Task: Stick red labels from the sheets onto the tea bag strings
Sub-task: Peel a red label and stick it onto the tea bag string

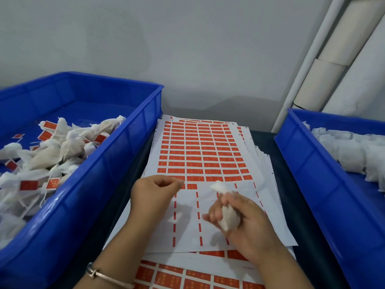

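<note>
Soft white gauze, the tea bag [228, 217] sits curled in the right hand [248, 224] over the label sheet [208, 155]'s near, already-peeled rows; light and crushable, it is best held by its gathered neck. Left hand [153, 191] pinches at a red label [191, 186], perhaps the thin string too.

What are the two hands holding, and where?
The right hand grips a white mesh tea bag around its body. The left hand pinches at the red label sheet; what it holds cannot be told.
</note>
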`<state>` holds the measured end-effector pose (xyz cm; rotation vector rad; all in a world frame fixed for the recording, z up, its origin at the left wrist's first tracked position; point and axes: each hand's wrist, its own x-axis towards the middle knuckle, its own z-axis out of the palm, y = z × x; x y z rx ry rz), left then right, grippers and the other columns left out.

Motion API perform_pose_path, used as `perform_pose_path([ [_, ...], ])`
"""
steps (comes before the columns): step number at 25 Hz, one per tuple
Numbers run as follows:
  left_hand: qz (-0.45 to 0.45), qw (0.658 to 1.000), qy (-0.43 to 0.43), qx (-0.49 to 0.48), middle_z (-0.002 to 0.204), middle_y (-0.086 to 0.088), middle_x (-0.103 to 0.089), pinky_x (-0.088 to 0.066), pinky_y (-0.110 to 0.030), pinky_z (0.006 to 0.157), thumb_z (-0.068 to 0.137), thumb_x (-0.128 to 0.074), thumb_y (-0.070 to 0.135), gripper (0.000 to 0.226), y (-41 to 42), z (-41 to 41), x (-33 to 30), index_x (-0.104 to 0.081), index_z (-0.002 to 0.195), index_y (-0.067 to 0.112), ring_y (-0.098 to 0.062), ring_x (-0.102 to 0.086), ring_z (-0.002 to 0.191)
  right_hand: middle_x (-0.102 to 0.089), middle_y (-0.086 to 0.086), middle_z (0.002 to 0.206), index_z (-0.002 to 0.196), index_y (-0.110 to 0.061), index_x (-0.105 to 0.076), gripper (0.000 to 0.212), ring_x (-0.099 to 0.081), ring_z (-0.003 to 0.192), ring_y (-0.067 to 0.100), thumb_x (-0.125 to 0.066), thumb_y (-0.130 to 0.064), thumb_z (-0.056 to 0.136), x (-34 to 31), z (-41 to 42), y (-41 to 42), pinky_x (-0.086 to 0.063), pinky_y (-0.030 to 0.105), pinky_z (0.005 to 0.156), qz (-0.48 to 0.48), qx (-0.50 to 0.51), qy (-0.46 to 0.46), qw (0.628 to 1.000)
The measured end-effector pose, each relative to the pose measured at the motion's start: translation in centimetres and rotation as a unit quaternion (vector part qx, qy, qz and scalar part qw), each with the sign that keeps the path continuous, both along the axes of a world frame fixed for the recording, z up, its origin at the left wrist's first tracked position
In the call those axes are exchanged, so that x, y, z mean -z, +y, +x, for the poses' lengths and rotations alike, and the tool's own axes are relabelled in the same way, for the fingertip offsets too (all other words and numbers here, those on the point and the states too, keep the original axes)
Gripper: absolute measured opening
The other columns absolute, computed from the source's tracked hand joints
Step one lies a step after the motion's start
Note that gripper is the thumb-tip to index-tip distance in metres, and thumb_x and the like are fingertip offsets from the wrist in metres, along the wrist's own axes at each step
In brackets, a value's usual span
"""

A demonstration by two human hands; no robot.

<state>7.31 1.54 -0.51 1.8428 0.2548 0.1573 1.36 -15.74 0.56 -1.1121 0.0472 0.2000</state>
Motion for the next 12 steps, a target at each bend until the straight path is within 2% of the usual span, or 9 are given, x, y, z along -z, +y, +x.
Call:
perform_pose_path([
  [3, 0.113, 0.986, 0.006, 0.124, 0.066, 0.025, -0.062, -0.041, -0.008, 0.051, 0.076, -0.075, 0.035, 0.011, -0.8, -0.9, 0.0, -0.071, 0.066, 0.032, -0.001, -0.061, 0.067, -0.064, 0.009, 0.069, 0.069, -0.016, -0.073, 0.011, -0.065, 0.064, 0.016, -0.068, -0.026, 0.069, 0.2, 0.5, -0.8, -0.056, 0.034, 0.069, 0.115, 0.093, 0.014, 0.989],
  [6, 0.218, 0.929, -0.036, 0.296, 0.074, 0.032, -0.058, -0.043, -0.003, 0.058, 0.083, -0.068, 0.033, 0.007, -1.6, -1.9, -0.5, -0.073, 0.086, 0.036, 0.006, -0.058, 0.075, -0.072, 0.005, 0.087, 0.078, -0.023, -0.076, 0.014, -0.068, 0.069, 0.016, -0.072, -0.023, 0.064, 0.4, 0.7, -1.6, -0.056, 0.031, 0.067, 0.096, 0.134, 0.019, 0.986],
  [7, 0.231, 0.913, -0.052, 0.331, 0.076, 0.033, -0.056, -0.043, -0.002, 0.062, 0.085, -0.066, 0.032, 0.011, -2.0, -2.1, -0.5, -0.073, 0.093, 0.035, 0.007, -0.057, 0.078, -0.072, 0.002, 0.095, 0.082, -0.028, -0.076, 0.016, -0.067, 0.073, 0.016, -0.071, -0.022, 0.069, 0.6, 0.7, -1.6, -0.056, 0.03, 0.07, 0.044, 0.136, 0.017, 0.99],
  [9, 0.223, 0.903, -0.072, 0.36, 0.079, 0.034, -0.053, -0.042, 0.0, 0.066, 0.088, -0.062, 0.03, 0.013, -2.4, -2.4, -0.7, -0.07, 0.094, 0.039, 0.01, -0.054, 0.084, -0.069, -0.015, 0.103, 0.09, -0.039, -0.072, 0.022, -0.064, 0.085, 0.011, -0.066, -0.02, 0.082, 1.0, 0.6, -1.3, -0.052, 0.022, 0.072, -0.163, 0.142, -0.005, 0.976],
  [10, 0.213, 0.904, -0.09, 0.36, 0.08, 0.034, -0.052, -0.041, 0.001, 0.068, 0.089, -0.06, 0.029, 0.014, -2.5, -2.6, -0.7, -0.065, 0.087, 0.043, 0.013, -0.051, 0.088, -0.066, -0.024, 0.1, 0.091, -0.043, -0.071, 0.026, -0.062, 0.089, 0.006, -0.063, -0.019, 0.086, 1.1, 0.5, -1.1, -0.051, 0.015, 0.067, -0.26, 0.141, -0.021, 0.955],
  [12, 0.192, 0.909, -0.131, 0.346, 0.086, 0.032, -0.052, -0.038, 0.001, 0.075, 0.089, -0.059, 0.03, 0.022, -2.6, -3.0, -0.7, -0.054, 0.077, 0.048, 0.015, -0.044, 0.095, -0.066, -0.027, 0.091, 0.087, -0.043, -0.071, 0.029, -0.059, 0.087, -0.005, -0.058, -0.017, 0.09, 1.2, 0.4, -0.9, -0.048, 0.007, 0.056, -0.342, 0.102, -0.057, 0.933],
])
